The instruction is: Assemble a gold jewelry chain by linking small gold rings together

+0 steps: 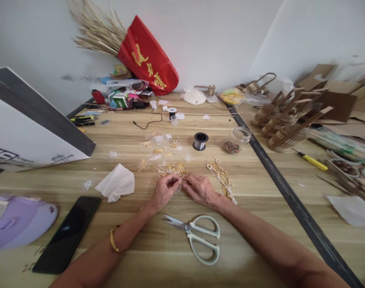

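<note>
My left hand (166,192) and my right hand (201,191) meet over the table, thumbs and fingers pinched together. Whatever lies between the fingertips is too small to make out. Just beyond them spreads a loose pile of small gold and silver beads (170,169). To the right of my right hand lies a bundle of gold and silver beaded strands (222,179) with rings at the far end. Nearer to me, between my forearms, rest scissors with pale green handles (187,228), blades partly apart. A black spool of thin wire (200,142) stands behind the beads.
Left are a crumpled tissue (116,184), a black phone (67,234), a purple visor (29,224) and a large white box (35,132). To the right stand a glass jar of beads (233,146), small woven baskets (286,130) and a yellow cutter (314,162). A red bag (151,60) leans behind.
</note>
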`<state>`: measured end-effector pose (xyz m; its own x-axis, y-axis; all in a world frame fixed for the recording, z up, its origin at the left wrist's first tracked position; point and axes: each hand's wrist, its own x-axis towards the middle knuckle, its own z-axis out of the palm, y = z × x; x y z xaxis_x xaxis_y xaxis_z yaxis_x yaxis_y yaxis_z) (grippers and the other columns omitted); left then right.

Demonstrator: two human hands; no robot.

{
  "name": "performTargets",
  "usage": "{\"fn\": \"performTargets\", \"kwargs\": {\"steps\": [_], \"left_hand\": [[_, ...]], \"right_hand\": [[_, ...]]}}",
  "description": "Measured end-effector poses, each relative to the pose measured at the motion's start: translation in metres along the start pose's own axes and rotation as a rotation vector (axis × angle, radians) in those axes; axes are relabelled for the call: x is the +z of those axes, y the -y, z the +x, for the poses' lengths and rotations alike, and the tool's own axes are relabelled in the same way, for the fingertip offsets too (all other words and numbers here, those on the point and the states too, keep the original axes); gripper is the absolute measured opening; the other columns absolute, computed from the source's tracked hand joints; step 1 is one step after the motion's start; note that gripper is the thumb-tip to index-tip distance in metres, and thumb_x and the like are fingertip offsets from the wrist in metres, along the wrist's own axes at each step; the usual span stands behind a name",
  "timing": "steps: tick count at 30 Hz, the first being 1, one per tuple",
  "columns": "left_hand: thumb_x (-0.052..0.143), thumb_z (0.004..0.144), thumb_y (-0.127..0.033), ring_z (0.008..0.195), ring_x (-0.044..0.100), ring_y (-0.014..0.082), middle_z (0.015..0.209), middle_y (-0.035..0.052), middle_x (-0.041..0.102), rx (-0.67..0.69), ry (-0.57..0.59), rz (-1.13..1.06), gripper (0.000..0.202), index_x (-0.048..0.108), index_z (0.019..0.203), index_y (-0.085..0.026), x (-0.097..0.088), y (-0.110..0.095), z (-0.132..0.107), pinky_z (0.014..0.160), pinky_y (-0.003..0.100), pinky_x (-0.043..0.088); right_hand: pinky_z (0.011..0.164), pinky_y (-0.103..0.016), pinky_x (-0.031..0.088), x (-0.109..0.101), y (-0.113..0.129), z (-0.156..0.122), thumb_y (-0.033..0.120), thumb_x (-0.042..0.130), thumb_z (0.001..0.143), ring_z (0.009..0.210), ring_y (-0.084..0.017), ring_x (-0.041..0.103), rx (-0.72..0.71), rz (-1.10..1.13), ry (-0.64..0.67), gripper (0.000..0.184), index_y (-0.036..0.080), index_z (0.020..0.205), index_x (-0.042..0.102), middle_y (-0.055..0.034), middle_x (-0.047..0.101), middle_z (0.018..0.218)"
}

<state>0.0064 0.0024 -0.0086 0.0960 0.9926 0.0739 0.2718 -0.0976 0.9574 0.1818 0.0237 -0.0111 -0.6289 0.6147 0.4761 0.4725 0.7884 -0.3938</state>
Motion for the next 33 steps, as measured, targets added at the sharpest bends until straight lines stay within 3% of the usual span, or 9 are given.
{"fn": "performTargets", "kwargs": {"steps": [14, 22, 33], "left_hand": [[0.059, 0.079, -0.030, 0.061, 0.051, 0.0104, 0.063, -0.0008, 0.057, -0.027, 0.040, -0.041, 0.017, 0.061, 0.075, -0.014, -0.001, -0.005, 0.001, 0.060, 0.021, 0.041], [0.059, 0.078, -0.032, 0.064, 0.051, 0.0115, 0.066, 0.0002, 0.057, -0.024, 0.044, -0.018, 0.019, 0.061, 0.072, -0.014, -0.002, -0.007, 0.002, 0.062, 0.022, 0.041], [0.068, 0.069, -0.037, 0.064, 0.055, 0.0127, 0.068, 0.0013, 0.063, -0.125, 0.050, -0.111, 0.024, 0.065, 0.074, -0.014, -0.001, -0.014, 0.002, 0.063, 0.023, 0.043]], "right_hand": [[0.064, -0.023, 0.042, -0.002, -0.006, 0.002, 0.020, 0.039, 0.094, 0.067, -0.013, 0.055, 0.066, 0.214, -0.033, 0.018, 0.017, 0.090, 0.057, -0.0044, 0.061, 0.076], [0.061, -0.022, 0.040, -0.002, -0.006, 0.002, 0.020, 0.038, 0.094, 0.062, -0.012, 0.054, 0.097, 0.217, -0.042, 0.020, 0.016, 0.087, 0.057, -0.0033, 0.060, 0.070], [0.063, -0.024, 0.042, 0.000, -0.009, -0.001, 0.021, 0.039, 0.094, 0.065, -0.014, 0.056, 0.053, 0.202, -0.013, 0.017, 0.018, 0.089, 0.055, -0.0037, 0.062, 0.073]]}}
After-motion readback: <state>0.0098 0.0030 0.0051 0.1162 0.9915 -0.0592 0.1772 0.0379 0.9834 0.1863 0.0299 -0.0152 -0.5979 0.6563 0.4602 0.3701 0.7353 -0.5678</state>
